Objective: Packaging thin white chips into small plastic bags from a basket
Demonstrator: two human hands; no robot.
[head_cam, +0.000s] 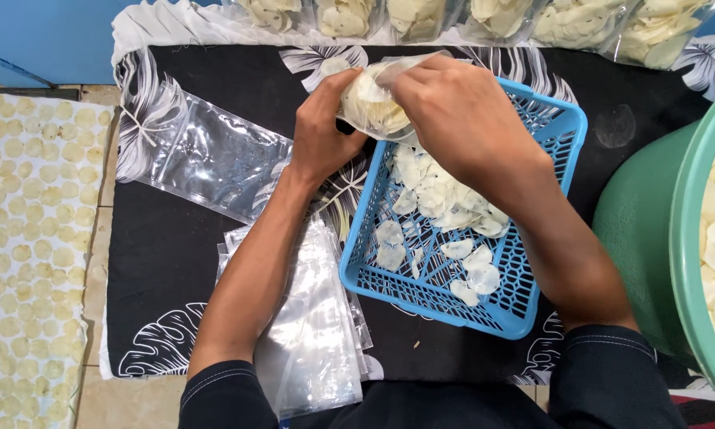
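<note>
Both hands at 12 o'clock over basket point(532, 306). L hand point(321, 131) fingers closed on bag point(371, 99) mouth; R hand point(465, 119) fingers curled on the bag, pushing chips in. Best: keep mouth wide, feed gently, chips look brittle. Empty bags point(313, 334) at 7, tub point(675, 246) at 3, crowding R elbow.

Blue wall point(47, 40); black leaf-print cloth point(166, 262) over tiled floor point(95, 278).

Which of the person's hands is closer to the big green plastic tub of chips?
Right. The right hand is over the blue plastic basket, nearer the big green plastic tub; the left hand is farther off, by the flat clear bag.
</note>
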